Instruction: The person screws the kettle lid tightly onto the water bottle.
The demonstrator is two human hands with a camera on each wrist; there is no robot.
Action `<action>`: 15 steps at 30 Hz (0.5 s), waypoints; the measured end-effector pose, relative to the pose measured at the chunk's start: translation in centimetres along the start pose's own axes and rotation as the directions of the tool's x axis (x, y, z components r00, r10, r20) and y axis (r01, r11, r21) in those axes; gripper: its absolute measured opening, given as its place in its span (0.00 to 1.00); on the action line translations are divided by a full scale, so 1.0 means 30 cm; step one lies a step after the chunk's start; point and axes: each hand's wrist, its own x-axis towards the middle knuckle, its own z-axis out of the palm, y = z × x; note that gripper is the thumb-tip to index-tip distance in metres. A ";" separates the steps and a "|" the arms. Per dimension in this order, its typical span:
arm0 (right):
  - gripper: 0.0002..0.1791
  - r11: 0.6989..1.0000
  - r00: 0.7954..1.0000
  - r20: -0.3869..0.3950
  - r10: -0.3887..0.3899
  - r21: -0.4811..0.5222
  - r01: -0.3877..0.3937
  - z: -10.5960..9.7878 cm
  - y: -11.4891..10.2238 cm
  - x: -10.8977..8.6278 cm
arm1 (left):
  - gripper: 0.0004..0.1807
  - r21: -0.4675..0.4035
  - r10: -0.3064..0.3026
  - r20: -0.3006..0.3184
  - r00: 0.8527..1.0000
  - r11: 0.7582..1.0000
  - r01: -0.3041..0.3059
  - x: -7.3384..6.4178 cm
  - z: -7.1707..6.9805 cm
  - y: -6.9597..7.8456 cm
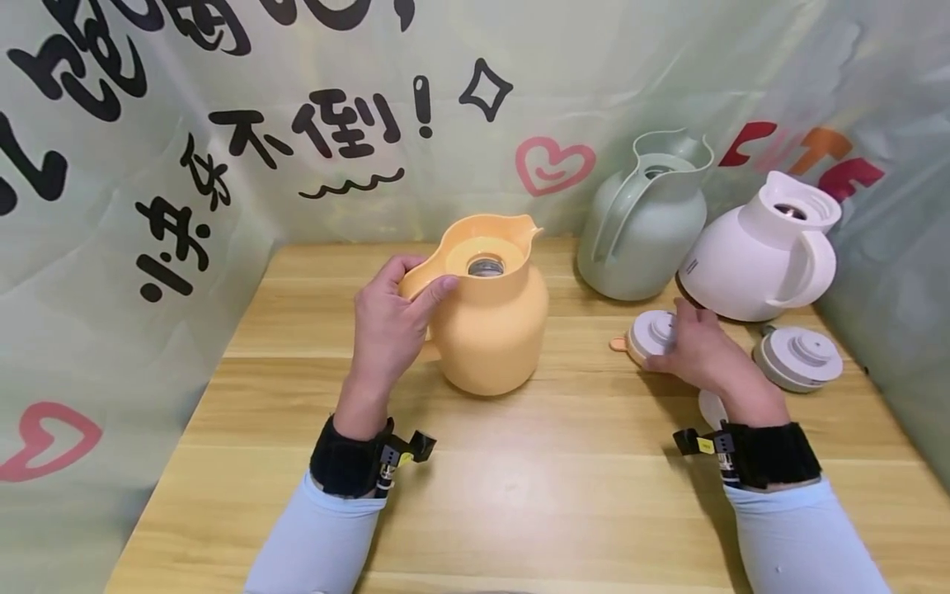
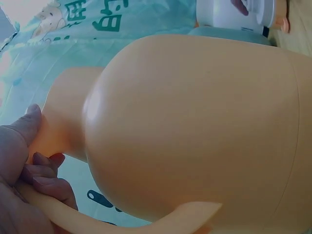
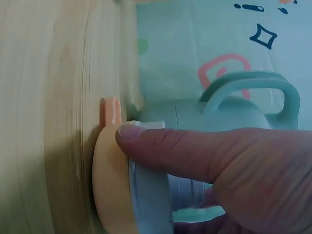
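Note:
A light orange thermos jug stands upright and lidless on the table. My left hand grips the top of its handle, the thumb lying near the rim; the left wrist view has the jug's rounded body filling most of it. On the right, my right hand holds a jug lid, which lies on the table with its grey-white plug side up and an orange tab sticking out to the left. The right wrist view has the thumb pressed on the orange lid's edge; the other fingers are mostly hidden.
Behind stand a grey-green jug and a white jug, both lidless. Another lid lies right of my right hand. A white rounded piece shows partly beneath my right wrist. A printed cloth hangs behind the wooden table.

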 end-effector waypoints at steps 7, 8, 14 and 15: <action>0.61 1.000 1.000 -0.017 -0.025 0.013 0.025 0.012 0.000 -0.006 | 0.22 0.001 -0.005 0.040 0.999 1.000 0.005 0.001 0.003 -0.001; 0.59 0.999 0.999 -0.036 -0.034 0.021 0.034 0.013 0.000 -0.005 | 0.22 0.001 -0.005 0.043 0.999 1.000 0.005 0.003 0.001 0.000; 0.53 0.980 0.982 -0.141 -0.127 0.137 0.146 0.019 -0.047 -0.018 | 0.22 0.000 -0.029 0.058 0.998 1.000 0.029 0.007 -0.019 0.002; 0.53 0.972 0.977 -0.156 -0.147 0.161 0.172 0.016 -0.059 -0.025 | 0.21 -0.001 -0.033 0.061 0.998 0.999 0.033 0.007 -0.022 0.002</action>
